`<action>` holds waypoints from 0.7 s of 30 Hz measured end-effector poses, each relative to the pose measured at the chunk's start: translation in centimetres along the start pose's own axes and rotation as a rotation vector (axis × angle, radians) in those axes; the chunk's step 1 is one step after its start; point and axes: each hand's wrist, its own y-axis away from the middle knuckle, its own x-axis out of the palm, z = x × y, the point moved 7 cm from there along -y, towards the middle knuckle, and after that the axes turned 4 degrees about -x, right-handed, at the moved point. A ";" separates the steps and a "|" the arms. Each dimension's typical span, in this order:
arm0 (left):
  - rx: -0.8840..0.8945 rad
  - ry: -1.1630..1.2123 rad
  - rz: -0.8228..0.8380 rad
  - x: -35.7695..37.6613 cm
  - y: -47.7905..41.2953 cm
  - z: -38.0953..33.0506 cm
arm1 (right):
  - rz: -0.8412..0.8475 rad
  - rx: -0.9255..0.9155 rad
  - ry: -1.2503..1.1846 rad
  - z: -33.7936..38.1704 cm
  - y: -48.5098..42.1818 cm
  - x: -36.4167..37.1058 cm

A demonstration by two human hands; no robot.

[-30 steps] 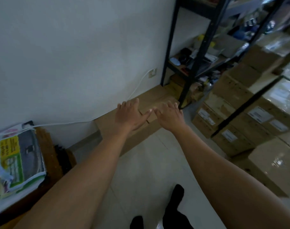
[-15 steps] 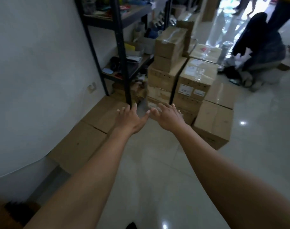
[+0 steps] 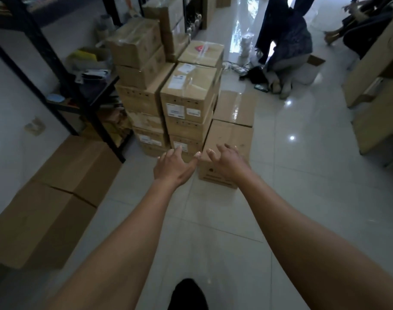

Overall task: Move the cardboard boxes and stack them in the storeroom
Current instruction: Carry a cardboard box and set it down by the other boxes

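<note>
A pile of taped cardboard boxes (image 3: 186, 97) with white labels stands several high ahead of me on the tiled floor. A low plain cardboard box (image 3: 230, 137) sits at the pile's right front. My left hand (image 3: 172, 167) and my right hand (image 3: 227, 163) reach forward side by side, fingers spread, holding nothing. My right hand hovers in front of the low box's near corner; my left hand is in front of the pile's bottom boxes. I cannot tell whether either hand touches cardboard.
Large flat cardboard boxes (image 3: 57, 193) lie along the left wall. A black metal shelf rack (image 3: 63, 81) with clutter stands at the left. A person in dark clothes (image 3: 285, 45) crouches at the back right. Wooden furniture (image 3: 374, 86) lines the right side.
My view has swung right from the wall and the flat boxes to the stacked pile. Both hands stay stretched out and empty, now nearer the low box.
</note>
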 end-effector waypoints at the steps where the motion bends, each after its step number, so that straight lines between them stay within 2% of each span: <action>1: 0.002 0.001 0.007 0.9 -0.8 -1.2 | 0.004 0.016 0.002 -1.6 -0.8 -0.5; 13: -0.021 0.028 0.136 9.7 -15.7 -16.2 | 0.074 0.103 -0.042 -16.9 -15.9 -6.7; 21: -0.246 0.091 0.143 15.2 -24.9 -20.3 | 0.150 -0.020 -0.039 -23.0 -28.5 -9.3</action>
